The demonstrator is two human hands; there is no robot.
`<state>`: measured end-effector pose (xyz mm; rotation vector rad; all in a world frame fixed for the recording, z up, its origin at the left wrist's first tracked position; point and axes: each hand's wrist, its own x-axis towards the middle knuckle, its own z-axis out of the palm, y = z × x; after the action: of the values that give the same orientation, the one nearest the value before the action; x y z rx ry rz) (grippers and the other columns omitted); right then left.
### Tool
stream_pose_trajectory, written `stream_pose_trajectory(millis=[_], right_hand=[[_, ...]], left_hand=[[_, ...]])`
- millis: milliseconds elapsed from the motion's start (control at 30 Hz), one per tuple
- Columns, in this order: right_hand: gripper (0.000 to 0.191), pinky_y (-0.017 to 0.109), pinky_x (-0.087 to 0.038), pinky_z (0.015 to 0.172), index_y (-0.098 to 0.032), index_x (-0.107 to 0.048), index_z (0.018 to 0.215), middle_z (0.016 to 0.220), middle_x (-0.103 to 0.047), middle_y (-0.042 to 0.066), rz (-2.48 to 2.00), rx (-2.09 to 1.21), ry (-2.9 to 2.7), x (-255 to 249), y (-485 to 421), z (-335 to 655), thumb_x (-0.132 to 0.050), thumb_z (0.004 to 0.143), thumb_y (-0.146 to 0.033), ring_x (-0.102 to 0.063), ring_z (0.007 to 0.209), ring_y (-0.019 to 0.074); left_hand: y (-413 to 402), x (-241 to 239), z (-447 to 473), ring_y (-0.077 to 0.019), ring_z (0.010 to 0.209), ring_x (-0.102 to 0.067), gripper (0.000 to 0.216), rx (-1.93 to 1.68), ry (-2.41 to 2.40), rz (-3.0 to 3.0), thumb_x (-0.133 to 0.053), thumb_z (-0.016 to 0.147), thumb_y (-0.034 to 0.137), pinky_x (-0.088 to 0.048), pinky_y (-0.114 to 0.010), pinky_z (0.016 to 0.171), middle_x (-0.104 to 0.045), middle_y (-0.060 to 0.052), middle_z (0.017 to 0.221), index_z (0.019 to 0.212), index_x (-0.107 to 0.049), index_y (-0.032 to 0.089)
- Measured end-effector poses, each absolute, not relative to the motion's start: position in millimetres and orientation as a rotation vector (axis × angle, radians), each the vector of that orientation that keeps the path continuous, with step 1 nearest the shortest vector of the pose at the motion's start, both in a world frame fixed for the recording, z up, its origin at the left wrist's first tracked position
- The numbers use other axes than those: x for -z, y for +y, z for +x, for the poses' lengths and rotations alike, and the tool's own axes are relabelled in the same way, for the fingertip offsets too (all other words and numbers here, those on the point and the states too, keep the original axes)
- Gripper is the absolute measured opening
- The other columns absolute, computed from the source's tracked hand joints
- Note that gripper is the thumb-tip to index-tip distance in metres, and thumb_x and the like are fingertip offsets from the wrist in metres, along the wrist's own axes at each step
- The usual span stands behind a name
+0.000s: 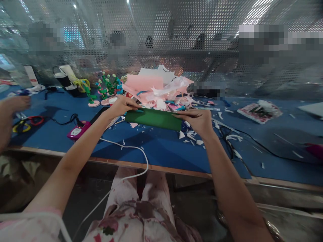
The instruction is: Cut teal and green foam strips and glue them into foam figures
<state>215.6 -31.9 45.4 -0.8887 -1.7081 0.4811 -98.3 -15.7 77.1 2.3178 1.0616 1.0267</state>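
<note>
A strip of green paper is stretched between my two hands, above the blue table near its front. My left hand pinches its upper left corner. At the upper right corner, the fingers of my right hand are closed on the same strip. The strip hangs slightly tilted, its right end lower. Just behind it lies a heap of pink paper and white scraps, partly hidden by the strip and my fingers.
Small paper-flower stands are at the back left. A purple device, scissors and a white cable lie to the left. Another person's hand is at the far left. A perforated metal screen rises behind.
</note>
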Motion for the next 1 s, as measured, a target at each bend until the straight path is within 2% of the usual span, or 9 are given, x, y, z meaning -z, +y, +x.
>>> stream_pose_trajectory(millis=[333, 433, 533, 633, 800, 1000], right_hand=[[0.013, 0.028, -0.051, 0.055, -0.021, -0.075, 0.080, 0.069, -0.072, 0.002, -0.961, -0.359, -1.820, -43.8, -27.0, 214.3, -0.067, 0.071, -0.024, -0.065, 0.061, 0.0168], [0.011, 0.031, -0.053, 0.062, -0.020, -0.073, 0.077, 0.071, -0.072, 0.003, -0.911, -0.165, -1.926, -44.2, -24.0, 215.1, -0.063, 0.073, -0.019, -0.066, 0.066, 0.0178], [0.016, 0.036, -0.054, 0.075, -0.021, -0.070, 0.072, 0.078, -0.073, 0.004, -0.812, 0.071, -2.022, -36.7, -28.0, 217.7, -0.056, 0.078, -0.015, -0.068, 0.078, 0.0201], [0.023, 0.040, -0.052, 0.087, -0.020, -0.067, 0.078, 0.085, -0.072, 0.007, -0.735, 0.249, -2.173, -15.9, -41.8, 220.8, -0.046, 0.084, -0.012, -0.067, 0.090, 0.0200], [0.032, 0.034, -0.052, 0.091, -0.013, -0.067, 0.086, 0.091, -0.072, 0.011, -0.604, 0.381, -2.361, 19.2, -66.8, 224.2, -0.036, 0.087, -0.005, -0.067, 0.091, 0.0170], [0.033, 0.030, -0.055, 0.087, -0.011, -0.069, 0.091, 0.098, -0.071, 0.012, -0.613, 0.464, -2.425, 31.9, -73.6, 229.7, -0.036, 0.087, -0.005, -0.067, 0.095, 0.0178]], left_hand=[[-14.9, -78.6, -97.2, -0.0114, 0.066, -0.063, 0.022, -0.883, 1.183, 2.381, -0.066, 0.070, 0.017, -0.050, -0.020, 0.061, -0.072, -0.009, 0.076, 0.089, -0.072, 0.010], [-14.5, -75.8, -97.7, -0.0117, 0.065, -0.064, 0.023, -0.912, 1.223, 2.488, -0.063, 0.073, 0.018, -0.050, -0.020, 0.061, -0.073, -0.008, 0.076, 0.093, -0.071, 0.010], [-25.3, -58.4, -100.0, -0.0131, 0.074, -0.068, 0.024, -1.003, 1.164, 2.758, -0.055, 0.081, 0.020, -0.053, -0.023, 0.071, -0.073, -0.008, 0.085, 0.099, -0.069, 0.014], [-49.0, -26.7, -104.2, -0.0179, 0.102, -0.063, 0.031, -1.019, 0.895, 3.216, -0.043, 0.086, 0.013, -0.051, -0.032, 0.089, -0.068, -0.011, 0.107, 0.109, -0.064, 0.014], [-84.3, 15.3, -110.1, -0.0142, 0.104, -0.062, 0.036, -0.794, 0.720, 3.452, -0.033, 0.090, 0.010, -0.054, -0.024, 0.083, -0.068, -0.011, 0.107, 0.120, -0.052, 0.012], [-94.0, 23.1, -112.4, -0.0146, 0.112, -0.057, 0.047, -0.483, 0.767, 3.371, -0.030, 0.089, 0.005, -0.052, -0.023, 0.086, -0.061, -0.012, 0.119, 0.136, -0.034, 0.013]])
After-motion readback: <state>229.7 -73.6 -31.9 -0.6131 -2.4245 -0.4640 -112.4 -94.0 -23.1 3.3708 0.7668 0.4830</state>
